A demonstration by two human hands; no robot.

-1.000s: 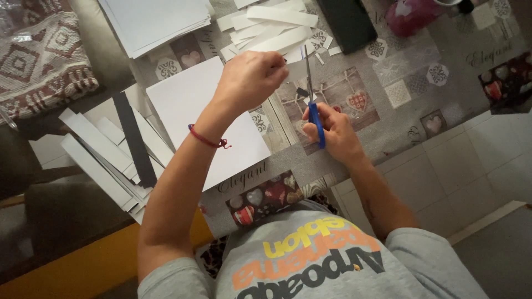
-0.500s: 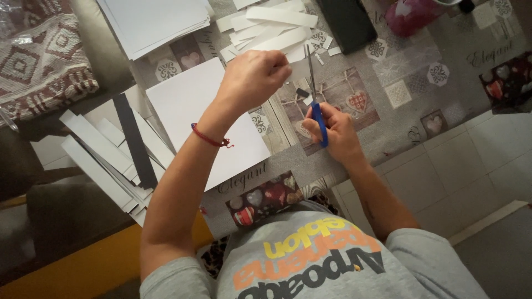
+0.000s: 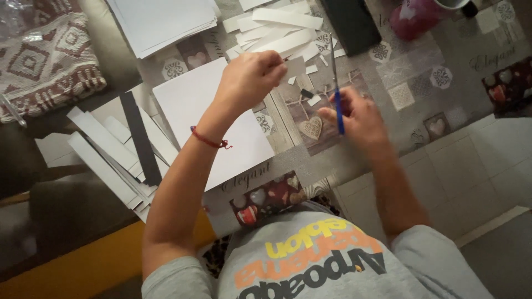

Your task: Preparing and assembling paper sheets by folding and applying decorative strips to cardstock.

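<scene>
Left hand (image 3: 252, 77) pinches a small white paper piece (image 3: 292, 68) at its near edge, fingers closed on it, held just above the table. Paper looks thin, light, floppy; it'll bend if gripped far from the cut line, so a hold close to the edge being cut seems best, thumb on top. Right hand (image 3: 354, 116) is wrapped around blue-handled scissors (image 3: 336, 83), blades pointing away from the body, tips just right of the piece, not clearly touching it. Whether the blades are apart can't be told. Small white offcuts (image 3: 313, 101) lie on the patterned tablecloth (image 3: 421, 83) between the hands. White sheet (image 3: 191, 105) sits under the left forearm, cut white strips (image 3: 277, 27) beyond, more strips and a black strip (image 3: 139, 138) at far left.
</scene>
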